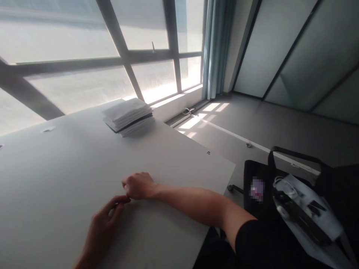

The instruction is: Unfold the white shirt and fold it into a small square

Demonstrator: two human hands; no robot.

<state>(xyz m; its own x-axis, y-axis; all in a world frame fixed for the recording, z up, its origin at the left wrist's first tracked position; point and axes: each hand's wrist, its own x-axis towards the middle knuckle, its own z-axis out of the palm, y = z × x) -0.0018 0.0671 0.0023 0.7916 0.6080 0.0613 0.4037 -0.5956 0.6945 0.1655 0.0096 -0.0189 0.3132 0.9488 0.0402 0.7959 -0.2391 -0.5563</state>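
My left hand [105,220] rests low over the white table [174,160], its thumb and fingertips pinched together. Those fingertips meet the curled fingers of my right hand [139,185], which is closed in a loose fist on the table. Anything held between the two hands is too small or too hidden to make out. Beyond them, near the far edge, lies a stack of white paper-like sheets or packets [129,116] with a dark layer in it. A small dark item or mark [208,152] shows near the table's right edge.
A black chair [256,170] stands at the right, with a white bag [316,201] and a dark object on it. A cable strip [224,130] crosses the floor. Windows [151,33] and a blue curtain [217,48] are behind the table.
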